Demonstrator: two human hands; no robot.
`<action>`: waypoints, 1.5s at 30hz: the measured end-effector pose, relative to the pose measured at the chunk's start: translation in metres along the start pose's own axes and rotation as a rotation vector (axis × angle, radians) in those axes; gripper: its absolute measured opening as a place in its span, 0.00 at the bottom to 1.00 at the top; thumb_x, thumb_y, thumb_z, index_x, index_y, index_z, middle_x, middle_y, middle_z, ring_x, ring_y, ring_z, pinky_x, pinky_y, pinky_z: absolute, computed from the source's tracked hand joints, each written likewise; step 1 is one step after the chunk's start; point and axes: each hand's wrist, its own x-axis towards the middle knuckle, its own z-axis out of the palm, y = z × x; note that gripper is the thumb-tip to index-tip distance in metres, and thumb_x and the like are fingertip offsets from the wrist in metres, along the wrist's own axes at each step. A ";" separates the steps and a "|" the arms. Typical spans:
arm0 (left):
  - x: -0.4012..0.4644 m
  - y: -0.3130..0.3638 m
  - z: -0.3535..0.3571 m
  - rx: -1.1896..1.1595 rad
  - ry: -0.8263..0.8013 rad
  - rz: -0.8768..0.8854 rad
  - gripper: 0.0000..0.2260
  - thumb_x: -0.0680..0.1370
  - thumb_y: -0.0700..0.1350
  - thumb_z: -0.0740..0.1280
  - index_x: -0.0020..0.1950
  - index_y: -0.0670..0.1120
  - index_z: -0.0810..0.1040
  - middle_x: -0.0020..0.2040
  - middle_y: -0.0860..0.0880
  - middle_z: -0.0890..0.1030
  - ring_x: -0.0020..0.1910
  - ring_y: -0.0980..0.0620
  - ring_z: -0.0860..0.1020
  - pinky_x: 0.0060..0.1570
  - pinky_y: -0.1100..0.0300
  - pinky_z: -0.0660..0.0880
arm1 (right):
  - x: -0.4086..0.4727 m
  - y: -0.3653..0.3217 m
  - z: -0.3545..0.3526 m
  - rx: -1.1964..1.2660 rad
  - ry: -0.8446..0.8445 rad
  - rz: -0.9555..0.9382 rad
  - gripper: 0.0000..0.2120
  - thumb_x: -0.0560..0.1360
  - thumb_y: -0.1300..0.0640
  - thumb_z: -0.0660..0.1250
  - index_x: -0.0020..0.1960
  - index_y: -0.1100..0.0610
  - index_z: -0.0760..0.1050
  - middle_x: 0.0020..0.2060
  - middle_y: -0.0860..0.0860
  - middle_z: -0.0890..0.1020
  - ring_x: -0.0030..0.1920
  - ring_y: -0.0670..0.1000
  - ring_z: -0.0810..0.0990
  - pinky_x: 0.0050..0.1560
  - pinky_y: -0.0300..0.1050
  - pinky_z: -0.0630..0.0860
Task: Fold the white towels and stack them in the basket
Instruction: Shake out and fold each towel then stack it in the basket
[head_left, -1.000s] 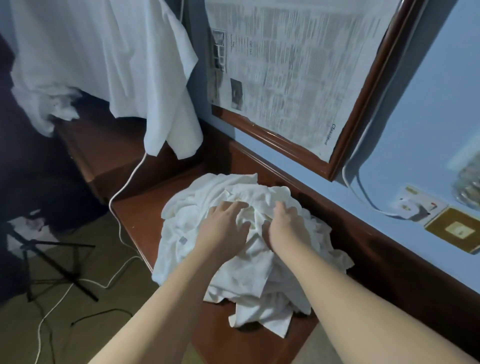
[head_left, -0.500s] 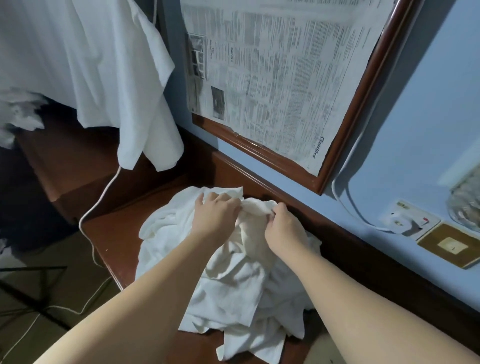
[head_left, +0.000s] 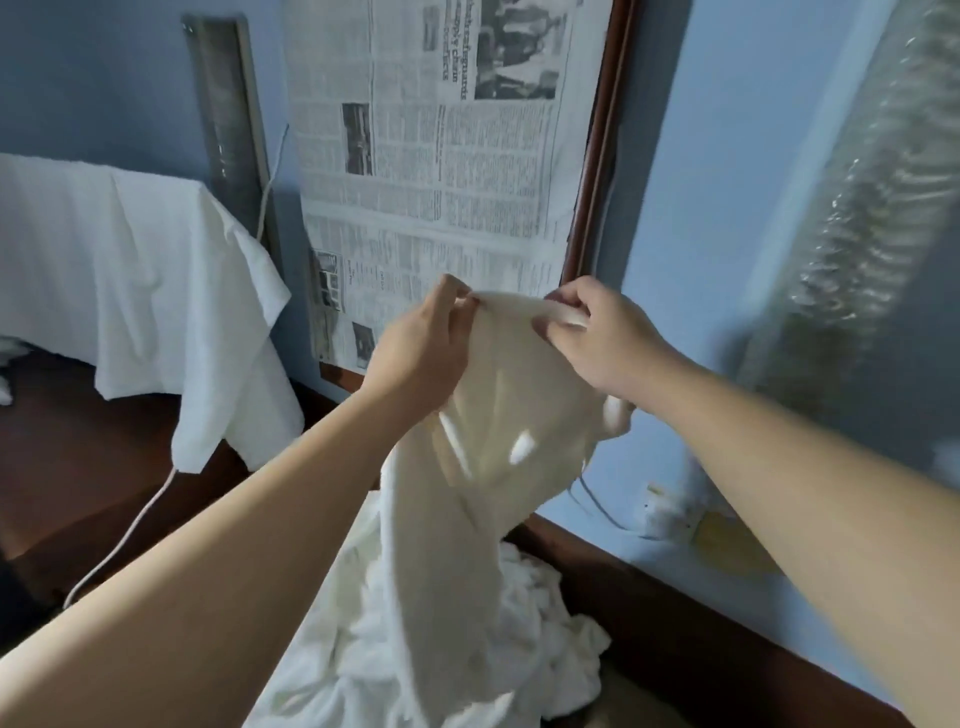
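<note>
My left hand and right hand pinched the top edge of one white towel, held above the pile. Next, I judged, find its corners; no basket was visible.

Two hands, one lifted towel, one towel heap, one draped cloth, one framed newspaper.

Operator's arms, head camera view

I see two bare forearms entering from the bottom corners, no sleeves in frame. Left hand and right hand are uncovered: I note no gloves, rings, watch or wristband on either wrist.
</note>
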 end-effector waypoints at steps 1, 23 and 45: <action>0.005 0.013 -0.007 0.008 -0.024 0.033 0.11 0.86 0.59 0.57 0.59 0.54 0.71 0.37 0.50 0.80 0.33 0.49 0.78 0.32 0.52 0.75 | 0.001 -0.007 -0.024 -0.062 0.025 -0.041 0.05 0.81 0.48 0.68 0.54 0.48 0.78 0.45 0.44 0.81 0.47 0.48 0.81 0.41 0.41 0.73; -0.037 0.294 -0.024 -0.427 -0.035 0.295 0.11 0.73 0.38 0.70 0.46 0.55 0.78 0.40 0.54 0.83 0.38 0.56 0.82 0.33 0.66 0.76 | -0.168 -0.086 -0.390 -0.428 0.292 -0.147 0.11 0.80 0.45 0.70 0.45 0.52 0.78 0.38 0.51 0.78 0.38 0.51 0.77 0.41 0.46 0.68; -0.119 0.360 -0.048 -0.204 0.172 0.085 0.10 0.80 0.38 0.65 0.49 0.54 0.79 0.43 0.50 0.82 0.40 0.46 0.78 0.36 0.55 0.72 | -0.391 -0.062 -0.552 -0.474 0.599 0.015 0.14 0.80 0.44 0.70 0.44 0.53 0.77 0.34 0.53 0.77 0.35 0.53 0.73 0.38 0.46 0.67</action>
